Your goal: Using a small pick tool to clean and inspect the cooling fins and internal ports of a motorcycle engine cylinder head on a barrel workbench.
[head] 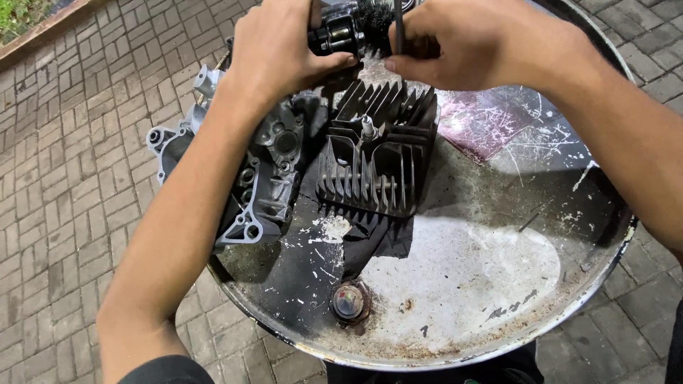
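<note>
A black cylindrical tool body (334, 32) is gripped in the left hand (281, 50), with the fingers wrapped closed around it. A round wire brush head (375, 21), fitted at the end of that body, is located just to the right of the left hand. The right hand (491, 46) is closed on a thin dark rod (398, 28) at the brush head; whether the rod is a key or part of the tool cannot be determined. The two hands are held close together, with the brush head between them.

Directly below both hands, a dark finned cylinder head (377, 160) is resting on the top of a metal drum (469, 284). A spark plug (368, 128) is seen standing upright among the fins, below the left thumb. Beneath the left forearm, a grey cast engine casing (245, 178) lies beside the finned part and overhangs the drum edge. A round bung cap (348, 302) is set in the drum top, well below the hands. A brick-paved floor (71, 178) surrounds the drum.
</note>
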